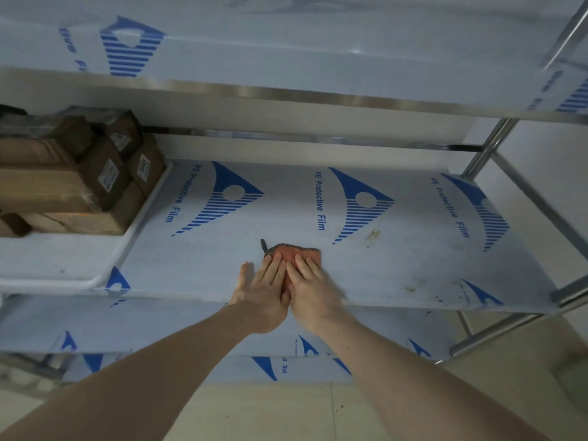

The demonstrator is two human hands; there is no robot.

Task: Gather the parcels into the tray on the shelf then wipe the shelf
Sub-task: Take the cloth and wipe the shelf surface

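Head view: cloth [294, 253] under both flat hands [288, 289].

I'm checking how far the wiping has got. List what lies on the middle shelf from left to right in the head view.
Parcels in the tray → left hand → right hand, both pressing the cloth → brown stain.

The tray [105, 268] is sitting at the left end of the shelf [366, 275], with the parcels [73, 176] stacked in it. Right of the tray, the cloth [297, 254] is lying on the shelf (near its front edge), both hands [286, 291] pressing flat on it.
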